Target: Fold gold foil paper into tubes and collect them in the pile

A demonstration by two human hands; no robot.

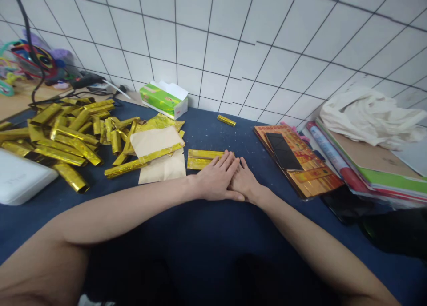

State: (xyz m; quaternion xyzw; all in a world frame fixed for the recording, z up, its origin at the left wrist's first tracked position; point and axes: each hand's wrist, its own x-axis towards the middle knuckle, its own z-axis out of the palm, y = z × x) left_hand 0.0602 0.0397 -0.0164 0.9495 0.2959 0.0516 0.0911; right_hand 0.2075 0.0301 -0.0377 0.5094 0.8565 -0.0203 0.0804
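Note:
My left hand lies flat with its fingers stretched out, its fingertips over the back of my right hand. The right hand is also flat, palm down, and its fingers are partly hidden beneath the left. Under both hands is a gold foil paper strip, pressed on the dark blue table cover; its right part is hidden. Left of the hands, a gold strip rests across beige paper sheets. Farther left lies a heap of folded gold foil tubes.
A small gold roll and a green tissue pack lie near the tiled wall. On the right, a phone rests on an orange printed box, beside stacked folders under white cloth. A white case sits at left.

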